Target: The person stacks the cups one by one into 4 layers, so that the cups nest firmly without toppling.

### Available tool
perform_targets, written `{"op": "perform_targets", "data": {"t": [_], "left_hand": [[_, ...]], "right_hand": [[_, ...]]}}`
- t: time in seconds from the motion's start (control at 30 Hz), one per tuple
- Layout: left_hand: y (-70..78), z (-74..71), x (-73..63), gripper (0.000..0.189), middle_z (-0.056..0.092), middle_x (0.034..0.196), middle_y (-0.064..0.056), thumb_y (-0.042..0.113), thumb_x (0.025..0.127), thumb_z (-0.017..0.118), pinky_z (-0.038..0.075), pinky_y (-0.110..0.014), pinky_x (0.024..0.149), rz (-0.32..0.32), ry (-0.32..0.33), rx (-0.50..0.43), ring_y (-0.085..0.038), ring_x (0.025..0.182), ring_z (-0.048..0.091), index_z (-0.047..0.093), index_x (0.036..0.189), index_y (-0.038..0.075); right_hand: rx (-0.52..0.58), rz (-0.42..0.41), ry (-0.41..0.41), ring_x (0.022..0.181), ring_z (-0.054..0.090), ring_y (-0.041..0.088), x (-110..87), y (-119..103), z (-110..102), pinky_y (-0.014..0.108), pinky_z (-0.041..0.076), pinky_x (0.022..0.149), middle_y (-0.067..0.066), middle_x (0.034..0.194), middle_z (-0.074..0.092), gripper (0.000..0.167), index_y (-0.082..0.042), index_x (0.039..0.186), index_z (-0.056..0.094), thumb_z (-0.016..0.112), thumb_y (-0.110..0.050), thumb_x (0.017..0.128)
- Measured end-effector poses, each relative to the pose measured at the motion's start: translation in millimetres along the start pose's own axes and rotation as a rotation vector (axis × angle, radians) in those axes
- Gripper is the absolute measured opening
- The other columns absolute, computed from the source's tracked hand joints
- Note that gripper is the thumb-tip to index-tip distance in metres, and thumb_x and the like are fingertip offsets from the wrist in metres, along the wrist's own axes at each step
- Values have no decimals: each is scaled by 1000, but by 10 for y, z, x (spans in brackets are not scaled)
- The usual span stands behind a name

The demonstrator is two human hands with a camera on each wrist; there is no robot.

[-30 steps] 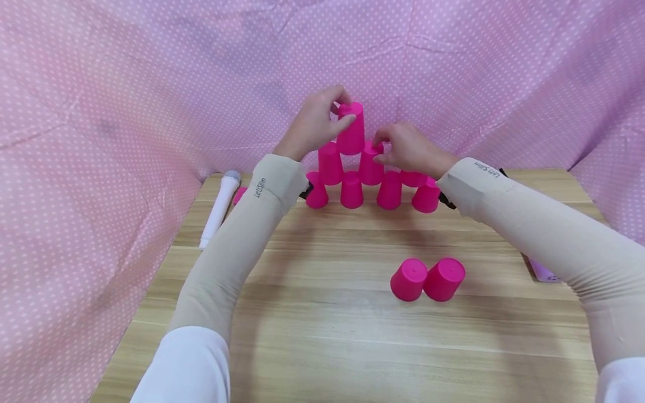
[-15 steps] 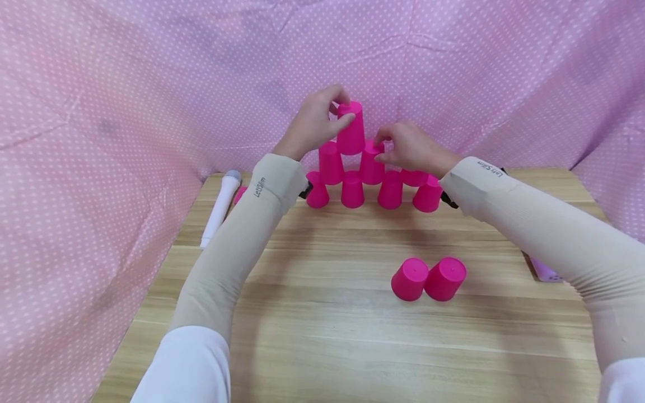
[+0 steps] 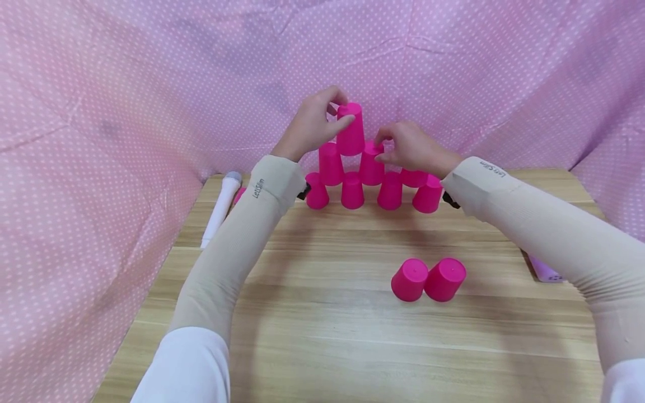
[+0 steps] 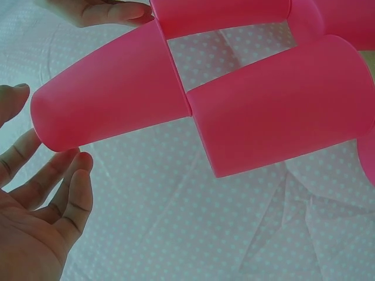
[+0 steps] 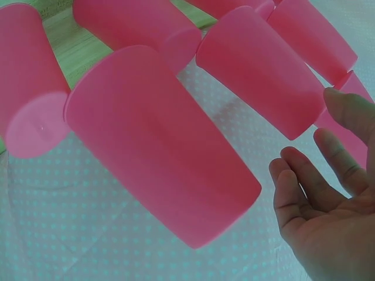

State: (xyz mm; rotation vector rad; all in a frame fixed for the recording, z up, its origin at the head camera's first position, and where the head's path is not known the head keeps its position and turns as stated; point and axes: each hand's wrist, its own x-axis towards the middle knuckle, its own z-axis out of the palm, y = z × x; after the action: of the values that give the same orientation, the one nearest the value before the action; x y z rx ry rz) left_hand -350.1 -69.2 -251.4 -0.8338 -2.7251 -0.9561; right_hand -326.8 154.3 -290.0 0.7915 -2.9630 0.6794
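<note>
My left hand (image 3: 313, 122) holds a pink plastic cup (image 3: 350, 134) lightly near its raised base. Its fingers touch the base end (image 4: 50, 120), with the thumb close by. This upside-down cup bridges the left middle-row cup (image 3: 331, 165) and the centre middle-row cup (image 3: 370, 169). At the centre cup's upper end, my right hand (image 3: 415, 146) has curled fingers and thumb; in the right wrist view its thumb tip meets that cup (image 5: 263, 70). A third middle-row cup (image 3: 414, 178) is mostly hidden behind the right hand. The bottom row (image 3: 352, 193) stands below.
Two more pink cups, a left one (image 3: 410, 280) and a right one (image 3: 445, 280), stand upside down on the wooden table (image 3: 322, 336). A white microphone-like object (image 3: 220, 210) and a partly hidden pink thing (image 3: 239, 196) lie left. A purple item (image 3: 544, 270) is at right. Pink dotted cloth (image 3: 282, 56) hangs behind.
Hardly anything differs: both hands stay at the same cups, with only tiny shifts in their position. The stack and the two separate cups keep their arrangement.
</note>
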Motion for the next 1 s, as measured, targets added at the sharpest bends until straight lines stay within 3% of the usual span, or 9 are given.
{"op": "perform_targets", "data": {"t": [0.43,0.8,1.0], "left_hand": [[1,-109,-98,37,55,119,3,34,89,64,44,-22,85,43,48,62,-12,107,52,55,117,12],[22,-235,-366,34,57,115,-3,26,88,66,45,-25,83,149,87,122,-18,103,53,57,114,7],[77,-195,-585,34,58,110,-6,21,86,70,47,-30,80,282,72,144,-22,100,55,58,112,3]], "right_hand": [[1,-24,42,113,50,37,-214,-26,-158,51,39,95,18,113,60,32,1,111,62,73,-11,83],[-77,-164,160,92,54,33,-696,-38,-256,47,42,80,13,94,64,28,-1,99,67,79,-6,75],[-98,-265,219,84,54,27,-1003,-43,-212,42,43,74,6,90,63,28,-6,94,68,83,-6,70]]}}
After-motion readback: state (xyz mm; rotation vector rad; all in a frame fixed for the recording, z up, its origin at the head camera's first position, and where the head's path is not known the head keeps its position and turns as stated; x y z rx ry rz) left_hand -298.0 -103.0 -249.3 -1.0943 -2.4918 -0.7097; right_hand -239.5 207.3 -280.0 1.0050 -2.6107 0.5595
